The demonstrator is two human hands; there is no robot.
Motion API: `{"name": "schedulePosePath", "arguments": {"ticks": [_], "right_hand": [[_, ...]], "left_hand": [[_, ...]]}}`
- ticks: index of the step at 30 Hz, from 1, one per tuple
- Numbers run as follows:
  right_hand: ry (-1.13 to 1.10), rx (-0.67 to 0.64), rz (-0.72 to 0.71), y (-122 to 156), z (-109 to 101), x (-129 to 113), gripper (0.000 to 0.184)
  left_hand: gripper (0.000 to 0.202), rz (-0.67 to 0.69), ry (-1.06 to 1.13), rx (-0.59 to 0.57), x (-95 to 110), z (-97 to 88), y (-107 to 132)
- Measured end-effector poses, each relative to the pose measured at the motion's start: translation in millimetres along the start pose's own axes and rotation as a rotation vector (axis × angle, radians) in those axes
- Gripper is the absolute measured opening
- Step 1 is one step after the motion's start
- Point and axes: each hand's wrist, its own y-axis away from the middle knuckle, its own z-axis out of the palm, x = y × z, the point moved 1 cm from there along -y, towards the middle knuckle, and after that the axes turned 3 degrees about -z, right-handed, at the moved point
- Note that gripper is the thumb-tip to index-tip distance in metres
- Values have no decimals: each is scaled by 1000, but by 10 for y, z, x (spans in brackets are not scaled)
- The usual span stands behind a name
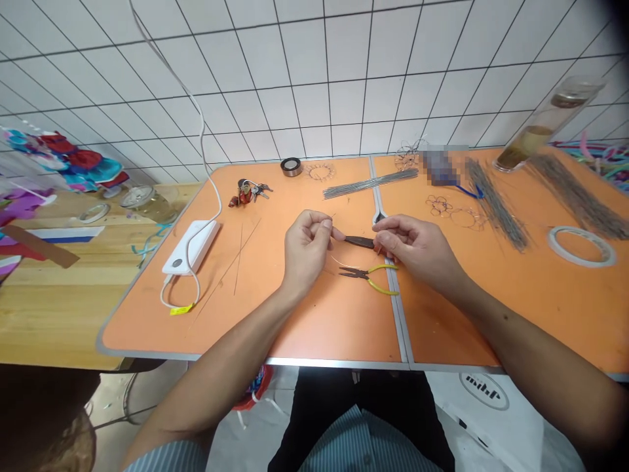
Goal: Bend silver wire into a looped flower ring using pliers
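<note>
My left hand (307,246) is closed in a pinch on a thin wire (330,219) above the orange table (304,314). My right hand (413,248) is closed round a pair of dark pliers (360,242), whose jaws point left and meet the fingertips of the left hand. A second pair of pliers with yellow handles (371,275) lies on the table just below both hands, with a curved piece of wire beside it.
A white power bank (192,246) with its cable lies at the left. Keys (248,191), a tape roll (291,166), wire bundles (371,183) and wire loops (449,208) lie behind. A white tape ring (580,245) and a glass bottle (545,128) are right.
</note>
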Motion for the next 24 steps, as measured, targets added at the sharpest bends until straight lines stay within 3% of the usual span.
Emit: {"name": "schedulePosePath", "arguments": {"ticks": [4,11,20,24], "right_hand": [[-58,11,11,-20,-2,15,33],[-178,118,141,-67,-139,9,41],[-63,114,25,-83,-144,-44,11],[-47,109,-21,-109,-128,30,7]], "left_hand": [[22,-18,34,-29,20,-23,-24],[41,-289,220,-262,85,-115,-74],[46,-299,221,-314,138,-99,178],[42,-274,198,-343,183,-60,277]]}}
